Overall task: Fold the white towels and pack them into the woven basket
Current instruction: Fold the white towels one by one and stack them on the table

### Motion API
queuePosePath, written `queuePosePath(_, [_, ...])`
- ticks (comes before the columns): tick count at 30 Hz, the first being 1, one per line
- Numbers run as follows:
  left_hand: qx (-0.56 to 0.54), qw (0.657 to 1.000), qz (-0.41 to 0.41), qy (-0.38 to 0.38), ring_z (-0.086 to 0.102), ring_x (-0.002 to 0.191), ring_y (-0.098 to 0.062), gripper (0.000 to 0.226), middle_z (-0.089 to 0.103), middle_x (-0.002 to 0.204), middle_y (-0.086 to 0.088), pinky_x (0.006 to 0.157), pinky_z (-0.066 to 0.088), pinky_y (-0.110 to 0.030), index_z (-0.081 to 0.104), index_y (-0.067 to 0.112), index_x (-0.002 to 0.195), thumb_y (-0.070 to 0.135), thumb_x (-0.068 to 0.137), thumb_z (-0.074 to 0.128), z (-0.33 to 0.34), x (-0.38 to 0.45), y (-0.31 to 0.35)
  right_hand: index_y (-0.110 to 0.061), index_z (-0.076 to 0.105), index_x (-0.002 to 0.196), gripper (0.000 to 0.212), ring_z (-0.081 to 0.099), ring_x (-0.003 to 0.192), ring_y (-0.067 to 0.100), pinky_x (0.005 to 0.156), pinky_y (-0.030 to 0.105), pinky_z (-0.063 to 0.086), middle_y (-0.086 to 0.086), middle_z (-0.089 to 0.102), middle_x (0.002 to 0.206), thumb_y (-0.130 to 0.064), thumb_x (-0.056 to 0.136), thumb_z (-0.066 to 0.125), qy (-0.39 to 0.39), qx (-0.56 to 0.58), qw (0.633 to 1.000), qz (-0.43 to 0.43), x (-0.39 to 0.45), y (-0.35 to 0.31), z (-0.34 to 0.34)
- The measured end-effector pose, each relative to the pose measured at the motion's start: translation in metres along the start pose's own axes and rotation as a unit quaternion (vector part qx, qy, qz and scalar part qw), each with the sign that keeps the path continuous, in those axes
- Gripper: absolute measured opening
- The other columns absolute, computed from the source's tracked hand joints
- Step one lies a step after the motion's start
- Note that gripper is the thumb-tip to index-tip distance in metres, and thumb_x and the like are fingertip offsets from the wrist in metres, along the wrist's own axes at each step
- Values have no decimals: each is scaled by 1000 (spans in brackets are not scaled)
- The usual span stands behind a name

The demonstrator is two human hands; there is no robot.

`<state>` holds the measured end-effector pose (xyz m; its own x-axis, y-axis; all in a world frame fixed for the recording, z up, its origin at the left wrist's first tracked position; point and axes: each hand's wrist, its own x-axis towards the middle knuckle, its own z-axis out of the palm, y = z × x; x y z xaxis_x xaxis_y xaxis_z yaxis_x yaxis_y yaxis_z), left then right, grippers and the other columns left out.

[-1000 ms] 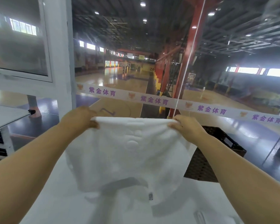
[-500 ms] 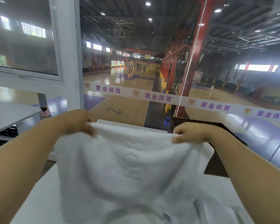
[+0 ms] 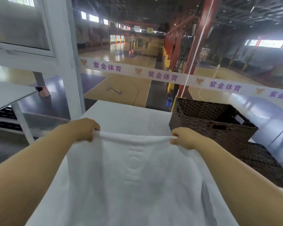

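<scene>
Here the fingers [image 3: 91,139] of the left hand [image 3: 85,128] are curled over one far corner of the white towel [image 3: 134,176] and pinch it, and the right hand [image 3: 185,138] pinches the other far corner in the same way, so the far edge of the towel is stretched between them like a thin roll. From this edge the cloth runs toward the person and spreads wide over the white surface [image 3: 121,111]; its near end is out of view. The woven basket [image 3: 209,121] stands on the right side of the surface, just beside the right hand, and as far as its inside shows, it looks empty. I judge that the fold is only beginning and nothing is packed yet. The risk I see is an uneven fold: if one hand pulls more than the other, the edges will not meet and the towel will lie crooked. Also the grip takes only a small part of each corner, so a corner may slip when the cloth is lifted. The right forearm is close to the basket and could push it.
</scene>
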<state>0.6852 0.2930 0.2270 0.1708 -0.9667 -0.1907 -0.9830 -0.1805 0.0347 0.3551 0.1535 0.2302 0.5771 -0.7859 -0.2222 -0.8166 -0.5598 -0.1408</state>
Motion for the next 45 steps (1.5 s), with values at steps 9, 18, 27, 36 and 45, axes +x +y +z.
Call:
queuePosePath(9, [-34,998,-54,23,53,107,-27,46,54,114,-9,90,44,-35,49,19,124,-2,85,39,111,84,-37,-22,54,105,13,51,83,23,66,29,37,4,56,94,-18,98,43,22,-5,998,58,79,10,90])
queuePosePath(18, [-19,1000,-19,8,48,111,-24,57,51,122,-2,94,39,-33,45,24,131,-5,84,36,116,189,-70,-18,58,113,26,55,96,27,77,36,45,6,61,104,-8,94,44,79,-17,993,89,189,26,91])
queuePosePath(27, [-38,993,13,-113,42,121,-21,41,43,134,-1,97,41,-34,42,26,135,37,96,43,197,240,-36,-23,44,138,41,41,130,18,104,32,35,-2,43,143,-31,98,45,-77,75,987,121,224,17,175])
queuePosePath(36, [-24,980,0,-197,-19,138,-47,80,-26,154,-5,113,5,-59,-7,35,148,69,87,32,235,259,-37,-23,-11,150,78,-19,145,23,116,50,8,1,-30,154,-39,98,44,-220,45,966,124,239,18,222])
queuePosePath(45, [-23,988,-15,-153,-7,143,-38,72,-8,157,-3,115,11,-51,5,35,148,62,90,37,231,289,-39,-26,0,152,73,-10,146,21,117,45,11,-5,-18,158,-38,97,47,-154,57,975,149,265,29,225])
